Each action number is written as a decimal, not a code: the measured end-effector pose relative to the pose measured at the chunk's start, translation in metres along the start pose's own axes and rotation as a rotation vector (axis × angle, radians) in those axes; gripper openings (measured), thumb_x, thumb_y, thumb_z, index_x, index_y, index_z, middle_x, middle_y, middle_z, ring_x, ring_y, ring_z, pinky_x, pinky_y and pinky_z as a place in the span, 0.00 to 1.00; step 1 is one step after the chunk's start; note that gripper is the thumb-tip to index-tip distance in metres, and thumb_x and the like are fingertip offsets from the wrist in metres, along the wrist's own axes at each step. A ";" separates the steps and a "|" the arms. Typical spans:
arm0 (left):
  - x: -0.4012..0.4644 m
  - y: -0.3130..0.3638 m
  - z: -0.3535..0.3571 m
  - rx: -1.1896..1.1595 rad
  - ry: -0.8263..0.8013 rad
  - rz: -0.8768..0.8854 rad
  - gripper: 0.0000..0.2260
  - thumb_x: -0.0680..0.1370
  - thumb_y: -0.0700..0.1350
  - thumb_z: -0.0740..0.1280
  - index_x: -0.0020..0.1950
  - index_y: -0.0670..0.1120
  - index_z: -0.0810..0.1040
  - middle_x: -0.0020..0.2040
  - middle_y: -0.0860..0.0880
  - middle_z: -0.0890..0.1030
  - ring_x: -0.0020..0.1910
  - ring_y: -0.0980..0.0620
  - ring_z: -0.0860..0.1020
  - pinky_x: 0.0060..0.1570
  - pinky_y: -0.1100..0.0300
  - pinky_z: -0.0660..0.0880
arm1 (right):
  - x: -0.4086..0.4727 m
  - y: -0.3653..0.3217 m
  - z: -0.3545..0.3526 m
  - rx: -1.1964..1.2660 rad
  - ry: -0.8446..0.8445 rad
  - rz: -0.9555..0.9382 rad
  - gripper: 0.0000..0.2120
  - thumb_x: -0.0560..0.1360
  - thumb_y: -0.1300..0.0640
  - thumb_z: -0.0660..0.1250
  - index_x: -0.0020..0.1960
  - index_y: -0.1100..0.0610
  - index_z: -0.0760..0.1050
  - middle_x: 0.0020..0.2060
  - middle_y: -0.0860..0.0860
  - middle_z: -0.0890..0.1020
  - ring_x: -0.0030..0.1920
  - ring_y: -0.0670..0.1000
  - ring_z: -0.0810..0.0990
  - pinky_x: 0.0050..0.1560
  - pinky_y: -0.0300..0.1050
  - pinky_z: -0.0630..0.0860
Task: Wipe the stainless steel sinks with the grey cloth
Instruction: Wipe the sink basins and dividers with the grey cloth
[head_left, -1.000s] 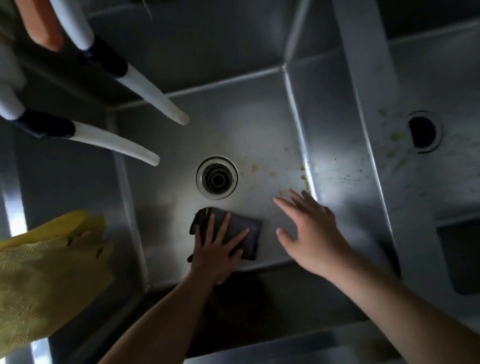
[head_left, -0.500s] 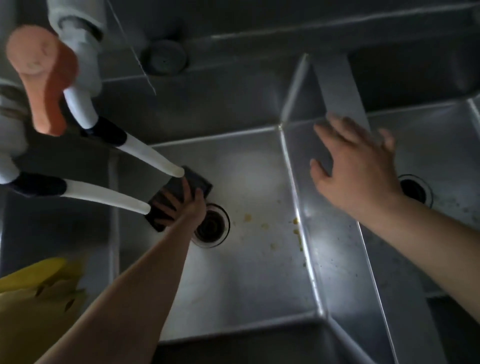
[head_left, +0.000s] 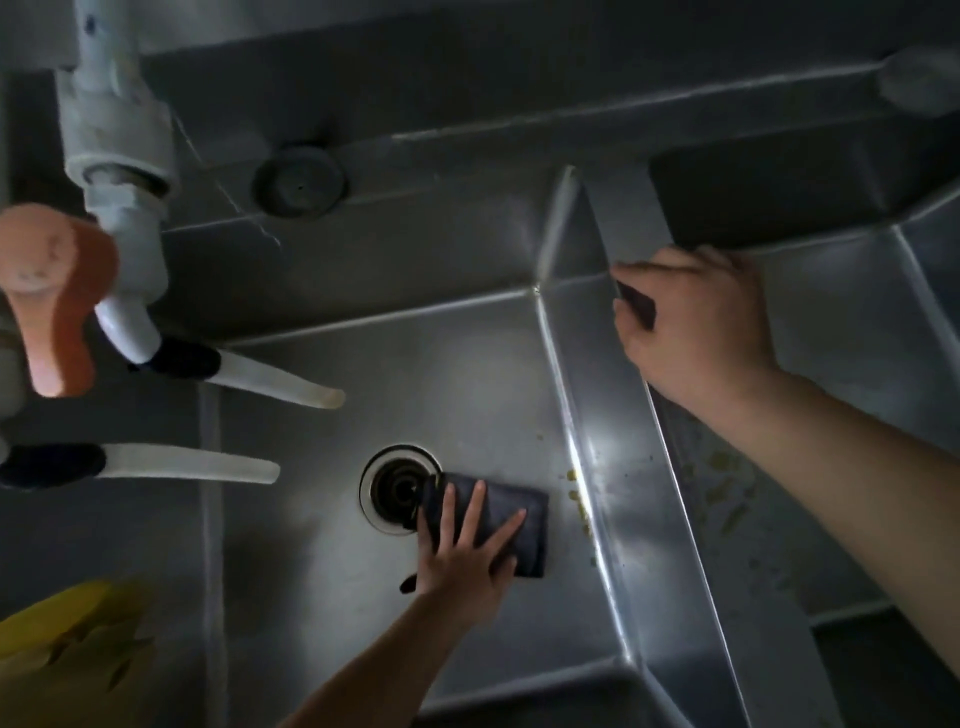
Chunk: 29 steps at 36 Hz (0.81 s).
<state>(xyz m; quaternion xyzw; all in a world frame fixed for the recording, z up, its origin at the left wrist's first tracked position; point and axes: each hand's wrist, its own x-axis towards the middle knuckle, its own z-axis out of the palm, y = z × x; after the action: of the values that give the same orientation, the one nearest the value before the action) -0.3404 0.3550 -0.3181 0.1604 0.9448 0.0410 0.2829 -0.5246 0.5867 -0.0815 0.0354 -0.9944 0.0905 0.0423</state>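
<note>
The left hand (head_left: 467, 551) lies flat with its fingers spread, pressing a folded grey cloth (head_left: 506, 525) down on the floor of the left sink basin (head_left: 457, 395); it is not clenched around the cloth, only pushing on it from above. The cloth sits just right of the round drain (head_left: 392, 488), its left edge overlapping the drain's rim. The right hand (head_left: 696, 322) is curled over the top of the steel divider (head_left: 631, 218) between the two basins, fingers bent around the edge, gripping it; a small dark shape shows under the fingers, too unclear to identify.

Yellowish food specks (head_left: 576, 493) lie along the seam where the basin floor meets the divider wall, just right of the cloth. More yellow-green smears (head_left: 724, 488) are on the floor of the right sink basin (head_left: 841, 322), below the right forearm.

At the left, a white tap body (head_left: 117, 130) hangs over the basin, with an orange lever handle (head_left: 52, 296) beside it. Two white spouts (head_left: 275, 384) with black collars point to the right over the left basin, one above the other, both well clear of the cloth. A round grey plug (head_left: 300, 179) sits on the back ledge behind the basin. In the lower left corner a yellow cloth or glove (head_left: 67, 654) is partly in view, too dim to tell which.
</note>
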 end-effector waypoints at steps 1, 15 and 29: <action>0.007 -0.002 0.000 -0.015 -0.010 -0.004 0.26 0.77 0.67 0.43 0.74 0.72 0.37 0.80 0.50 0.38 0.76 0.38 0.33 0.69 0.31 0.36 | 0.004 0.002 0.001 0.015 0.001 -0.010 0.14 0.74 0.57 0.69 0.59 0.57 0.83 0.49 0.57 0.83 0.49 0.63 0.78 0.57 0.55 0.69; 0.216 -0.001 -0.119 -0.350 0.144 -0.374 0.27 0.77 0.66 0.48 0.72 0.74 0.37 0.79 0.51 0.34 0.76 0.38 0.31 0.67 0.28 0.32 | 0.020 0.015 0.027 0.021 -0.085 -0.011 0.31 0.77 0.44 0.50 0.80 0.45 0.54 0.80 0.50 0.55 0.80 0.53 0.49 0.75 0.67 0.49; 0.165 0.042 -0.099 -0.278 -0.045 -0.191 0.27 0.79 0.67 0.48 0.71 0.73 0.33 0.78 0.51 0.29 0.74 0.40 0.27 0.66 0.30 0.30 | 0.024 0.012 0.021 0.066 -0.119 0.040 0.33 0.74 0.42 0.48 0.79 0.48 0.60 0.79 0.50 0.60 0.79 0.54 0.54 0.74 0.67 0.54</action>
<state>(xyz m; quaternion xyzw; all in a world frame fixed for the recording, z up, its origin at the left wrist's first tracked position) -0.5130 0.4493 -0.3140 0.0298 0.9344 0.1407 0.3260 -0.5512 0.5932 -0.1018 0.0225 -0.9921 0.1220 -0.0201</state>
